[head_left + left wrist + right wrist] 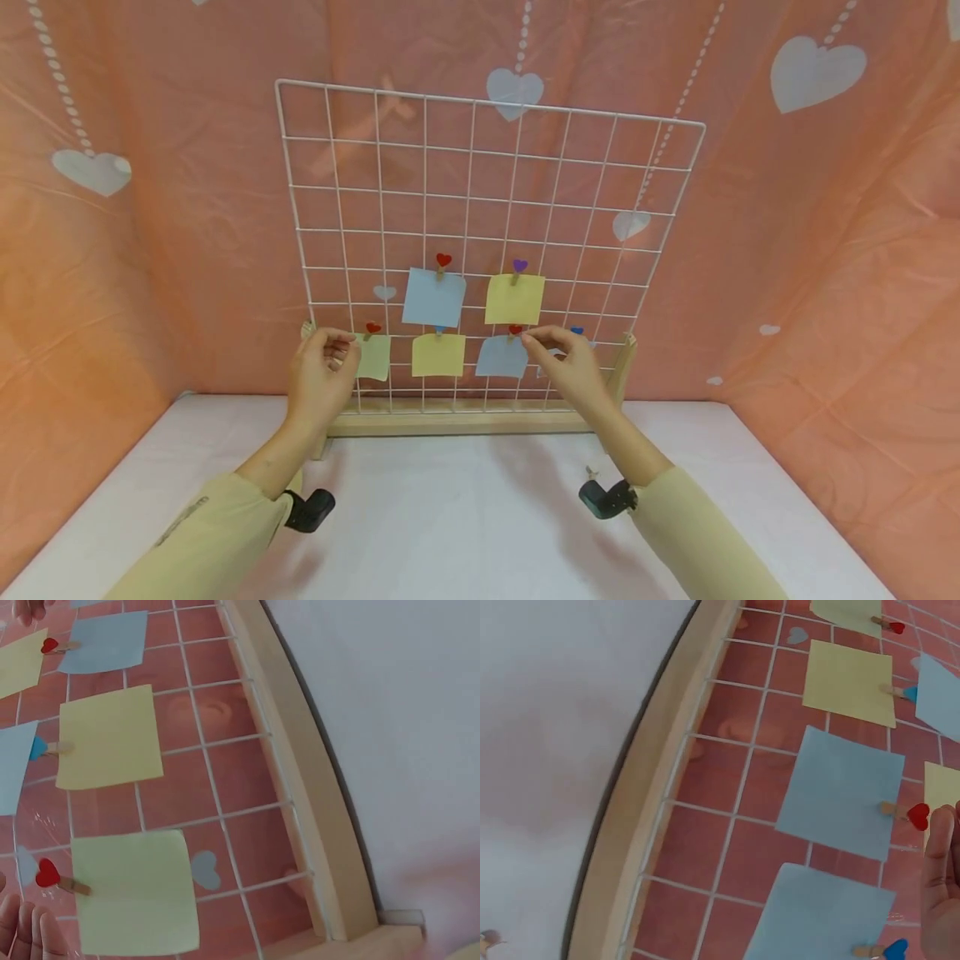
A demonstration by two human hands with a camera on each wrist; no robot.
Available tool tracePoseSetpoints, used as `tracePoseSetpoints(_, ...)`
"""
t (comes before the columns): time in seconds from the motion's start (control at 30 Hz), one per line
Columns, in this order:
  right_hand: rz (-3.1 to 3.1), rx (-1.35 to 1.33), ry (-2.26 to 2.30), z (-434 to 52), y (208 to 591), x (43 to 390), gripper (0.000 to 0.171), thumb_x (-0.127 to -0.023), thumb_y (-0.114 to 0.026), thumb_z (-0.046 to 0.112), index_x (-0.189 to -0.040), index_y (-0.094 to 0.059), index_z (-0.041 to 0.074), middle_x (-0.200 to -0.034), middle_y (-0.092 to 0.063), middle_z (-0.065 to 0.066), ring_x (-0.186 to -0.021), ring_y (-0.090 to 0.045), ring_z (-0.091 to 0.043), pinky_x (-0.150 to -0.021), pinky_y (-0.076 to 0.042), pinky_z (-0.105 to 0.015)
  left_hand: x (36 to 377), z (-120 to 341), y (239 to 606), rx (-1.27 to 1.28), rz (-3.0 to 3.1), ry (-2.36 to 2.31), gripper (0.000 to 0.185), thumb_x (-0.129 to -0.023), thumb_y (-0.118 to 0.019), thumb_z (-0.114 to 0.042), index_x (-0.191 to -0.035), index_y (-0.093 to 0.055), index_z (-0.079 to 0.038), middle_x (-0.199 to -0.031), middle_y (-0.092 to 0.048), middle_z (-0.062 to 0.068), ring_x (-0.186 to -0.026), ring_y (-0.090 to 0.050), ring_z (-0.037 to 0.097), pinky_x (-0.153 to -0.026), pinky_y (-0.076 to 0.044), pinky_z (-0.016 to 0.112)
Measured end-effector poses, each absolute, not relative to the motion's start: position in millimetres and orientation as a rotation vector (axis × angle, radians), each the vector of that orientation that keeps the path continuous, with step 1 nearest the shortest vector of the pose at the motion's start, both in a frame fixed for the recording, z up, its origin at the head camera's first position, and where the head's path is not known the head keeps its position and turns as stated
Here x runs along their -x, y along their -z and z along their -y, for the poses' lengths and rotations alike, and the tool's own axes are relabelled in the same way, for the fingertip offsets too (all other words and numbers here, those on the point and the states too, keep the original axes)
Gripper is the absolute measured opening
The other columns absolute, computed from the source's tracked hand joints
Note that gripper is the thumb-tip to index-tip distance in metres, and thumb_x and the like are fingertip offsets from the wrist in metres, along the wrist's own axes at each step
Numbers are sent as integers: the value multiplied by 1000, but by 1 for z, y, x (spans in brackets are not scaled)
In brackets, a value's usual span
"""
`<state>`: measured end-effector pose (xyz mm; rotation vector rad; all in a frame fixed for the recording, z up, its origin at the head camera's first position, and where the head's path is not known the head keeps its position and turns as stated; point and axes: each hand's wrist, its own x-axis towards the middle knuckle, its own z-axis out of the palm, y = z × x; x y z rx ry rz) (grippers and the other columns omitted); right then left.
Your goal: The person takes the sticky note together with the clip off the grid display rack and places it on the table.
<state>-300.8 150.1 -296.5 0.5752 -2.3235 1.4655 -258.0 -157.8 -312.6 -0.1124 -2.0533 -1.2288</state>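
Observation:
My left hand hovers beside the left edge of a pale green note, its fingers loosely bent and nothing seen in them. A small clothespin with a red heart fastens that note to a white wire grid. On the other side, my right hand has its fingertips close to the red heart clothespin of a blue note. Its fingers look nearly straight in the right wrist view. Behind it, another blue note with a blue heart clothespin is partly hidden in the head view.
A yellow note hangs between the hands. Above are a blue note and a yellow note, clipped with heart clothespins. The grid stands in a wooden base on a white table, before a heart-patterned pink curtain.

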Motion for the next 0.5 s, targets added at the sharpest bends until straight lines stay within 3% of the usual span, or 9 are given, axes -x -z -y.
tracePoseSetpoints(0.13,2284,-608,-1488,-144,290,303,28,-93,-63,25,-106,-69,1,-100,-67,-20,-87,-61,-26,-62,-56,-23,263,152,309,131,2019,1228,14,-89,-56,-1,-99,-61,8,-91,-60,19,-81,-57,24,-65,-39,7)
tracePoseSetpoints(0.3,2272,-630,-1450,-137,282,305,25,-93,-64,23,-105,-70,2,-98,-69,-16,-87,-62,-21,-72,-56,-26,267,144,305,154,1991,1252,15,-90,-58,-1,-101,-60,8,-93,-59,20,-82,-57,28,-66,-39,6)
tracePoseSetpoints(0.5,2238,-663,-1497,-128,273,307,24,-93,-64,21,-106,-69,1,-96,-69,-20,-86,-64,-40,-60,-56,-27,269,136,298,178,1971,1274,15,-89,-60,-1,-101,-59,8,-93,-59,21,-85,-59,30,-66,-39,7)
